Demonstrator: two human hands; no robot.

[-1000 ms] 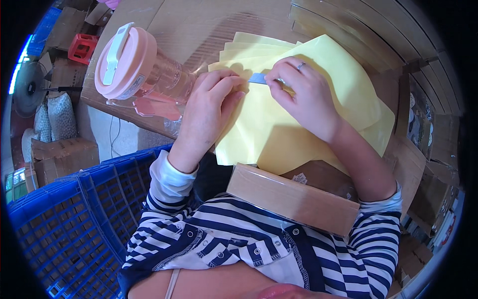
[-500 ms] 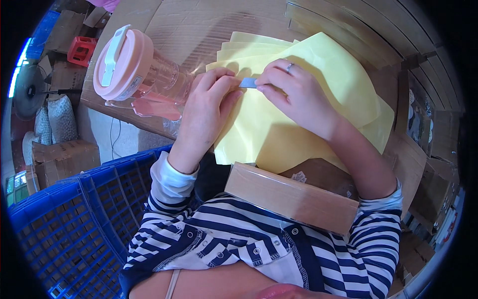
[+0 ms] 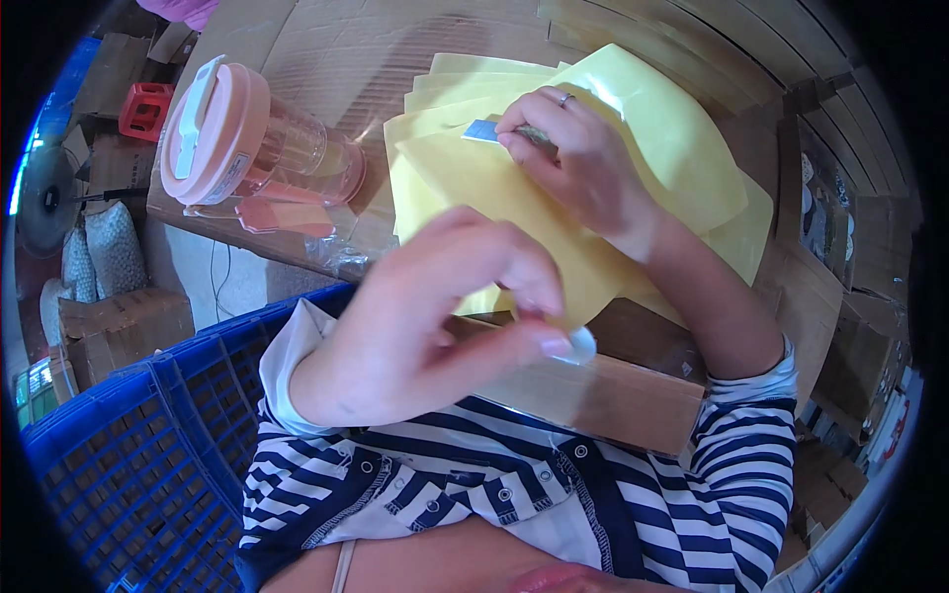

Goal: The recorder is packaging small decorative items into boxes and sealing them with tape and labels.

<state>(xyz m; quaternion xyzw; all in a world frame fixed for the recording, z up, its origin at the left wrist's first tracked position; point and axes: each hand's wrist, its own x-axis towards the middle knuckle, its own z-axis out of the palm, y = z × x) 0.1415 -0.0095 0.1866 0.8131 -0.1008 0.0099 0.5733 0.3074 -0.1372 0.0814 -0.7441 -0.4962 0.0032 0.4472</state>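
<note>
My left hand (image 3: 435,306) is raised in front of me, somewhat blurred, its thumb and fingers curled in a pinch. At the thumb tip shows a small, pale, rounded piece (image 3: 579,346), probably thin; its exact kind is unclear. Over the yellow sheets (image 3: 534,237) my right hand (image 3: 583,158) is closed on a small flat blue-grey strip (image 3: 481,129), whose end juts out to the left of the fingers. The sheets lie fanned in a glossy stack, with one curled up at the far right. Part of the stack is hidden behind my left hand.
A clear tumbler with a pink lid (image 3: 222,128) stands left of the sheets, beside crumpled clear film (image 3: 341,254). A long cardboard box (image 3: 633,400) lies against my front. Blue plastic crates (image 3: 148,425) stand at lower left. Cardboard (image 3: 386,49) covers the table; cartons (image 3: 880,267) line the right.
My left hand has left the strip and come down toward me, carrying the pale rounded piece. My right hand has shifted slightly left and up, keeping the strip.
</note>
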